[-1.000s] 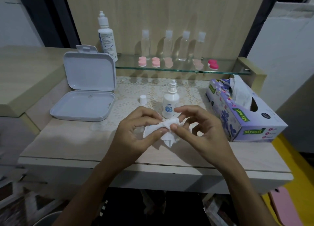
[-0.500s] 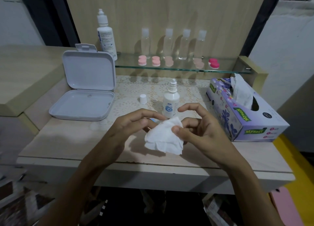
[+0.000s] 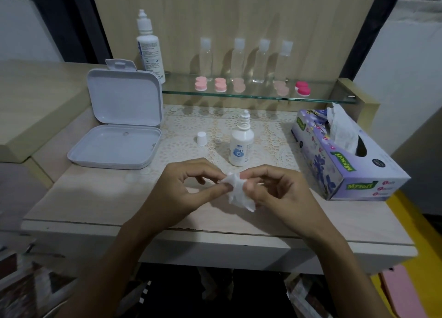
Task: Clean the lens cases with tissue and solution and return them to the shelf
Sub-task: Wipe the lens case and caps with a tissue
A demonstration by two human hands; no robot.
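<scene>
Both hands, left and right, pinching one crumpled tissue above the surface, probably wiping a small part hidden inside. Solution uncapped close behind, handy. Lens cases lined along the shelf, well apart.

White tissue; purple flowered tissue box; pale lace mat; pink lens cases, one magenta case; white open box.
</scene>
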